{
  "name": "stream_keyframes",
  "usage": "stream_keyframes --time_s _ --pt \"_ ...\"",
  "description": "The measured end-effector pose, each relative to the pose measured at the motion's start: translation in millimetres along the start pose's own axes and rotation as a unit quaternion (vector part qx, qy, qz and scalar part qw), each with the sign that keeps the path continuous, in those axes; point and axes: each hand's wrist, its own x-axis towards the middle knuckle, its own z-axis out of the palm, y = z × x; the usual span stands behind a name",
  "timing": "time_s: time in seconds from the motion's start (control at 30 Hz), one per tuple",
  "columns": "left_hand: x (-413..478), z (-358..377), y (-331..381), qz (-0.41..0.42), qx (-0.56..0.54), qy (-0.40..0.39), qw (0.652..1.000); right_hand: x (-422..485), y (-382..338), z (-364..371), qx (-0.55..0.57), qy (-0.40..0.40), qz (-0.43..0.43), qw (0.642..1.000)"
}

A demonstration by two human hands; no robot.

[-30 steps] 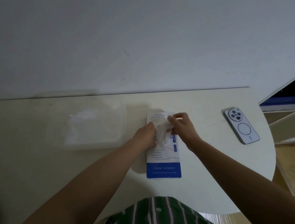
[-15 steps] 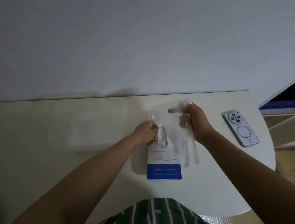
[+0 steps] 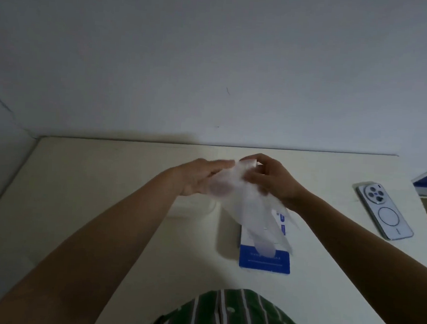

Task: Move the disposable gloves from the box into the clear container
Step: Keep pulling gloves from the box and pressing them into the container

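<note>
Nothing legible: only blurred white print on the blue band of the glove box [image 3: 264,262], lower centre.

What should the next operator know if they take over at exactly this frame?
The left hand has fairly straight fingers against the upper part of the glove; whether it pinches is unclear.
The right hand pinches the glove's top with curled fingers.
The glove hangs in the air above the box, which lies flat on the table; a phone lies to the right.
Done: one glove is out of the box.
Left: put it in the clear container, which I cannot make out in this view, then move any further gloves.
</note>
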Motion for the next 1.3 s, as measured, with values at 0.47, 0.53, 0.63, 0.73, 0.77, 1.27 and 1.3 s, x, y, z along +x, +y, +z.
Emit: stream_keyframes --time_s 0.47,0.53,0.63,0.73,0.77,1.27,1.3 --pt "-33 -81 -34 -0.056 -0.049 0.052 0.996 56 -26 76 -0.072 -0.089 -0.011 0.993" --pt "-30 -89 -42 -0.041 -0.018 0.107 0.993 67 -27 87 -0.115 -0.081 -0.01 0.99" --pt "-23 -97 -53 0.06 -0.007 0.219 0.974 79 -24 103 -0.212 -0.022 -0.054 0.976" --pt "-19 -109 -61 0.115 0.064 0.28 0.951 83 -20 119 -0.373 0.065 -0.188 0.906" --pt "-18 -112 -63 0.122 0.11 0.296 0.941 83 -20 124 -0.391 0.08 -0.235 0.886" --pt "-1 -98 -75 0.175 0.651 0.294 0.678 99 27 169 -0.539 -0.221 -0.003 0.813" --pt "2 -98 -75 0.131 0.627 0.255 0.724 100 27 170 -0.542 -0.22 -0.003 0.811"
